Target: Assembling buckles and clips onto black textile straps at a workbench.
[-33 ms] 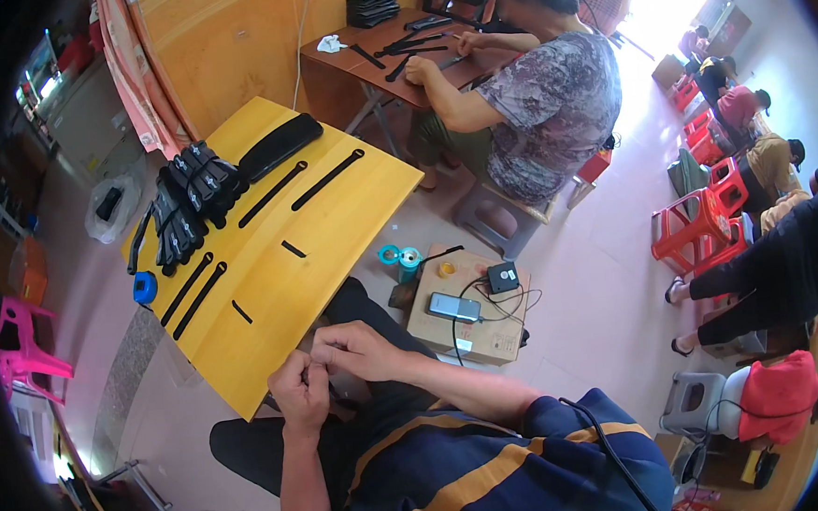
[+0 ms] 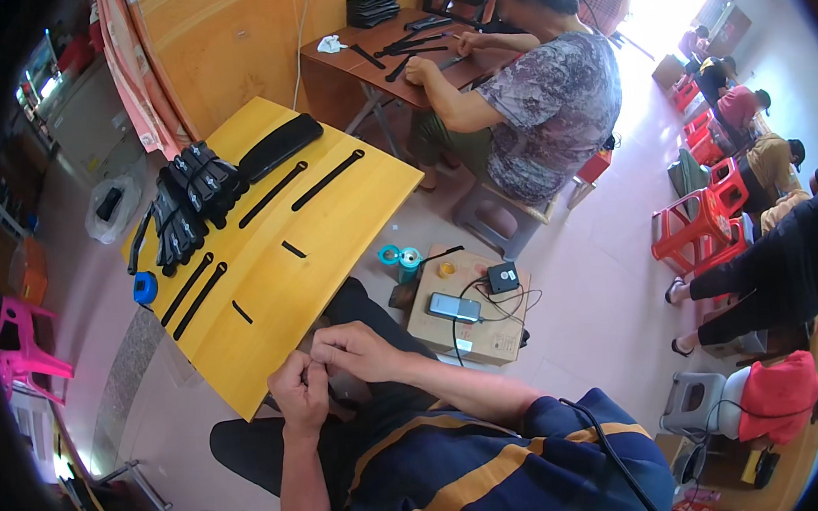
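Note:
My left hand (image 2: 298, 393) and my right hand (image 2: 358, 348) meet at the near corner of the yellow table (image 2: 331, 213), over my lap. Both sets of fingertips are pinched together on a small piece that the fingers almost wholly hide. On the table lie long black straps (image 2: 328, 179), two more straps (image 2: 193, 295), two short black bits (image 2: 293, 248) and a heap of black buckled parts (image 2: 190, 203). A flat black pad (image 2: 280, 145) lies at the far side.
A cardboard box (image 2: 474, 331) to my right carries a phone (image 2: 455, 306), a black charger and tape rolls (image 2: 400, 256). A seated person (image 2: 550, 106) works at a brown table (image 2: 360, 66). Red stools (image 2: 697, 224) and more people sit at the right.

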`<move>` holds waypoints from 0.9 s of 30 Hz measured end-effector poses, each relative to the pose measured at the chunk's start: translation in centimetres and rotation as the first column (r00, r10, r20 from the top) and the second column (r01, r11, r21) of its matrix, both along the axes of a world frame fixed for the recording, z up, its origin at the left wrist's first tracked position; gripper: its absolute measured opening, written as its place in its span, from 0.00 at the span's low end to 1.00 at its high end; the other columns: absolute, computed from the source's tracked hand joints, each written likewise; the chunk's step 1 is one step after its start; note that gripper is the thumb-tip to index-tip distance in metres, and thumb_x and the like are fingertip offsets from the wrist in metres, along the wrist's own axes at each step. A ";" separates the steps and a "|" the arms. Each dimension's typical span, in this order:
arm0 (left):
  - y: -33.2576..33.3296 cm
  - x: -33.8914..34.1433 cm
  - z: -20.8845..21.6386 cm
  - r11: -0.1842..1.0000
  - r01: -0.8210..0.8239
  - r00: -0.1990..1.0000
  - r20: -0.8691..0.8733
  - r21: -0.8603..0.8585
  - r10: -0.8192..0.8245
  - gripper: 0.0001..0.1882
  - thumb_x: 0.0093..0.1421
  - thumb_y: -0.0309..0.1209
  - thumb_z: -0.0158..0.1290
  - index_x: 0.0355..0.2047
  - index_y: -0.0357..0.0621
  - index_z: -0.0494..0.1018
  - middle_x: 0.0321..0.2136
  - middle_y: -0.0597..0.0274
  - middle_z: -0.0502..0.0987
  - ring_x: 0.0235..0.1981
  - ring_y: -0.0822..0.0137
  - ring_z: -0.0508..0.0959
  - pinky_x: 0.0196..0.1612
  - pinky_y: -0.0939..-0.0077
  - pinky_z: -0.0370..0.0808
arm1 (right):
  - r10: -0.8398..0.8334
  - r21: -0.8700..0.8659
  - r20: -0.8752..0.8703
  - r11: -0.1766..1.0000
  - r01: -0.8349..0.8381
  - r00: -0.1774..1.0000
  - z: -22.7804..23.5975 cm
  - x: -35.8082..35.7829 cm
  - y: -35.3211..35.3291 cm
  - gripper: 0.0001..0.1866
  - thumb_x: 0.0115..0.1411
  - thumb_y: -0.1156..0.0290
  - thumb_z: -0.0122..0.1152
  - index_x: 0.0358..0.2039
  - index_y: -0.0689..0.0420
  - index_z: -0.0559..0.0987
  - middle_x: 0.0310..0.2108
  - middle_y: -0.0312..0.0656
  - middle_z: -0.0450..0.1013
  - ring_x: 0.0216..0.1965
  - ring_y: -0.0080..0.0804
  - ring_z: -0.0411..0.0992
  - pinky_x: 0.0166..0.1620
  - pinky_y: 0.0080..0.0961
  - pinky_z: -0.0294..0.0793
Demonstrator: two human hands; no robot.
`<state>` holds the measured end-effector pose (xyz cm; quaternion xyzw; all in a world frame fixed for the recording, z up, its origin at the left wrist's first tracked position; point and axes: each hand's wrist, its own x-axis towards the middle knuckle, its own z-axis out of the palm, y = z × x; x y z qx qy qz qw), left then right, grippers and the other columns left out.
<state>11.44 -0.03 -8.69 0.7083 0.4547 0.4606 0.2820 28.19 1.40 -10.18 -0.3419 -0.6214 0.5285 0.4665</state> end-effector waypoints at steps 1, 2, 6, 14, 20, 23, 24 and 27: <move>0.0 -0.1 0.0 1.000 -0.003 1.000 0.017 0.000 0.003 0.12 0.58 0.22 0.55 0.19 0.38 0.66 0.14 0.60 0.64 0.17 0.68 0.65 0.22 0.72 0.61 | -0.001 0.000 -0.002 1.000 0.001 1.000 0.0 -0.2 0.1 0.12 0.69 0.68 0.56 0.30 0.62 0.76 0.25 0.40 0.74 0.26 0.29 0.74 0.31 0.27 0.72; -0.1 -0.2 -0.1 1.000 -0.005 1.000 0.015 -0.001 0.005 0.12 0.58 0.22 0.55 0.19 0.38 0.66 0.14 0.60 0.64 0.17 0.68 0.65 0.22 0.72 0.61 | -0.038 0.066 0.035 0.997 0.036 0.999 -0.1 -0.5 0.0 0.11 0.69 0.69 0.56 0.30 0.62 0.76 0.25 0.41 0.74 0.26 0.30 0.74 0.31 0.28 0.72; -0.6 -0.4 -0.4 0.997 -0.057 0.993 0.102 0.043 0.053 0.11 0.58 0.22 0.53 0.20 0.39 0.65 0.15 0.62 0.63 0.17 0.69 0.64 0.23 0.72 0.61 | -0.249 0.348 0.098 0.916 0.202 0.963 0.4 -2.0 0.0 0.08 0.66 0.72 0.57 0.32 0.61 0.78 0.25 0.43 0.73 0.25 0.34 0.75 0.31 0.28 0.72; -2.0 -1.4 3.7 0.941 -0.266 0.626 0.706 -0.207 0.332 0.08 0.64 0.28 0.42 0.28 0.43 0.65 0.16 0.69 0.62 0.16 0.76 0.63 0.22 0.79 0.66 | -0.591 -0.240 0.119 0.763 0.601 0.798 0.2 6.6 4.3 0.18 0.73 0.58 0.49 0.37 0.59 0.79 0.22 0.36 0.74 0.23 0.23 0.74 0.28 0.23 0.73; -3.4 -8.6 6.7 0.973 -0.224 0.593 0.799 0.047 0.098 0.12 0.67 0.35 0.43 0.27 0.46 0.60 0.17 0.66 0.65 0.16 0.74 0.65 0.22 0.78 0.69 | -0.695 -0.194 -0.167 0.718 0.668 0.699 3.3 12.3 6.8 0.18 0.73 0.56 0.52 0.27 0.51 0.73 0.21 0.30 0.68 0.22 0.18 0.68 0.28 0.16 0.66; -4.7 -9.1 8.9 0.978 -0.208 0.490 0.867 0.012 0.094 0.11 0.66 0.34 0.44 0.26 0.47 0.59 0.16 0.66 0.65 0.17 0.74 0.65 0.24 0.79 0.70 | -0.655 -0.171 -0.196 0.756 0.632 0.730 5.1 10.9 8.8 0.19 0.73 0.57 0.51 0.29 0.55 0.75 0.20 0.32 0.69 0.21 0.19 0.67 0.28 0.18 0.66; -5.1 -10.5 10.9 0.913 -0.396 0.184 0.965 -0.103 0.188 0.10 0.66 0.33 0.45 0.26 0.47 0.60 0.16 0.67 0.63 0.17 0.74 0.63 0.25 0.79 0.69 | -0.763 -0.157 -0.123 0.646 0.747 0.634 4.9 12.3 10.3 0.19 0.73 0.57 0.50 0.27 0.54 0.73 0.19 0.32 0.68 0.20 0.19 0.66 0.26 0.19 0.65; -8.8 -21.7 9.8 0.851 -0.487 0.172 0.977 0.198 -0.128 0.07 0.64 0.30 0.45 0.28 0.46 0.62 0.15 0.71 0.57 0.16 0.74 0.59 0.25 0.80 0.62 | -0.816 -0.235 -0.139 0.577 0.782 0.561 3.1 17.4 12.5 0.18 0.73 0.58 0.48 0.25 0.52 0.70 0.19 0.30 0.65 0.18 0.19 0.64 0.22 0.19 0.64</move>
